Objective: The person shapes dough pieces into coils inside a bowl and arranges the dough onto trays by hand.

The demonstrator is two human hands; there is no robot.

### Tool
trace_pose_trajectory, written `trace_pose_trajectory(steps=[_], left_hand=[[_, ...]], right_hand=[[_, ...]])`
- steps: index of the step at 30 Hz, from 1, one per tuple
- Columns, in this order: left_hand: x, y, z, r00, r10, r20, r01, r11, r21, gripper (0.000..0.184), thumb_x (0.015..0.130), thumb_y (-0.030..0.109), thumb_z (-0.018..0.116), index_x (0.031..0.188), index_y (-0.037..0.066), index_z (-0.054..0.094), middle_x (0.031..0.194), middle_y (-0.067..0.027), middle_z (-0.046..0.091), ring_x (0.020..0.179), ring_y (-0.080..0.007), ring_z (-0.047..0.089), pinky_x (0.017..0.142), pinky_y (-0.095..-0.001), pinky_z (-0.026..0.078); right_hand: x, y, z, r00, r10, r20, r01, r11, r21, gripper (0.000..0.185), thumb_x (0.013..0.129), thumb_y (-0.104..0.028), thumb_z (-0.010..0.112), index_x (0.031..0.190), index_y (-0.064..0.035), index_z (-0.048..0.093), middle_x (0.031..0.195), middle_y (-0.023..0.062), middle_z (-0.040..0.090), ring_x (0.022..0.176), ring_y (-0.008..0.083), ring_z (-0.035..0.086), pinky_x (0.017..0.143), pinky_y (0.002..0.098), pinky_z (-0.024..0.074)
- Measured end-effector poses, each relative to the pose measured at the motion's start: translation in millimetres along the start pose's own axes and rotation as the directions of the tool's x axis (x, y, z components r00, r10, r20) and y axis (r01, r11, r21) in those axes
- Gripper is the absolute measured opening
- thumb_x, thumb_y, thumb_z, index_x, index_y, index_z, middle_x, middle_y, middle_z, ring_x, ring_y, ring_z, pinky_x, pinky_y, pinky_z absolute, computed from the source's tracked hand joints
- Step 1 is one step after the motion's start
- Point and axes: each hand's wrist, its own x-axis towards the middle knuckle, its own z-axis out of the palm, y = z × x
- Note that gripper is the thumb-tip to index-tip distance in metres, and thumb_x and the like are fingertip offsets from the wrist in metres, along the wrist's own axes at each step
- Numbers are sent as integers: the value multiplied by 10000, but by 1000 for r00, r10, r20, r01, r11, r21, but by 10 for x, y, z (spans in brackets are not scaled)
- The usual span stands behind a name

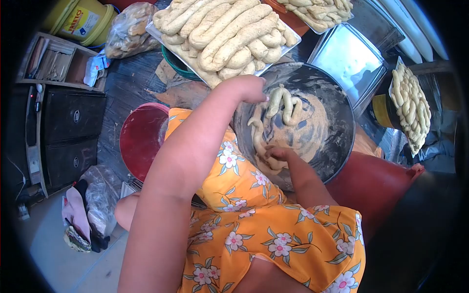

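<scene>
A round black basin (337, 132) sits before me, its floor dusted with tan, crumb-like powder (312, 122). Inside it, one dough rope (274, 103) lies in bends near the far side. My right hand (277, 153) has its fingers curled on a second dough rope (258, 134) along the basin's near left side. My left hand (252, 90) is at the basin's far left rim, close to the corner of a white tray (288, 50) piled with dough ropes (229, 36). Its fingers look curled, but what they grip is hidden.
A red bucket (141, 139) stands left, and a green basin (178, 63) is under the tray. More dough-laden trays are at the back (317, 12) and right (410, 105). Shiny metal trays (347, 63) lie behind the basin. A yellow bucket (80, 22) and plastic bag (129, 31) stand back left.
</scene>
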Motion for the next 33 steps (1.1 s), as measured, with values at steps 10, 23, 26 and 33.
trace_pose_trajectory(steps=[10, 23, 26, 33], left_hand=[[-19, 113, -42, 1000, 21, -3, -21, 1000, -10, 614, 822, 381, 598, 1329, 77, 432, 1246, -198, 529, 1157, -312, 510, 977, -371, 394], [27, 21, -57, 1000, 24, 0, -24, 1000, -16, 624, 823, 386, 598, 1328, 62, 429, 1225, -207, 540, 1131, -314, 527, 957, -373, 405], [60, 34, -26, 1000, 17, 13, -17, 1000, 6, 623, 820, 389, 599, 1325, 63, 435, 1225, -206, 541, 1130, -315, 528, 958, -371, 406], [77, 87, -28, 1000, 30, 3, -30, 999, 12, 616, 815, 388, 603, 1316, 64, 448, 1238, -200, 533, 1138, -318, 523, 965, -369, 403]], right_hand=[[172, -225, 171, 795, -411, -447, 155, 849, -505, 651, 738, -347, 661, 1258, -15, 456, 1172, 208, 540, 1022, 349, 559, 892, 417, 436], [220, -154, -193, 693, -62, -718, -127, 970, -207, 555, 739, -253, 651, 1225, -42, 487, 1165, 194, 538, 1091, 342, 508, 942, 401, 398], [251, -173, 152, 670, -395, -629, 14, 853, -521, 556, 731, -246, 661, 1214, -29, 490, 1142, 192, 544, 1059, 343, 522, 926, 403, 405], [692, -66, -57, 931, -364, -22, 360, 908, 215, 389, 721, -109, 608, 1099, -33, 565, 904, 76, 572, 796, 166, 550, 709, 294, 446]])
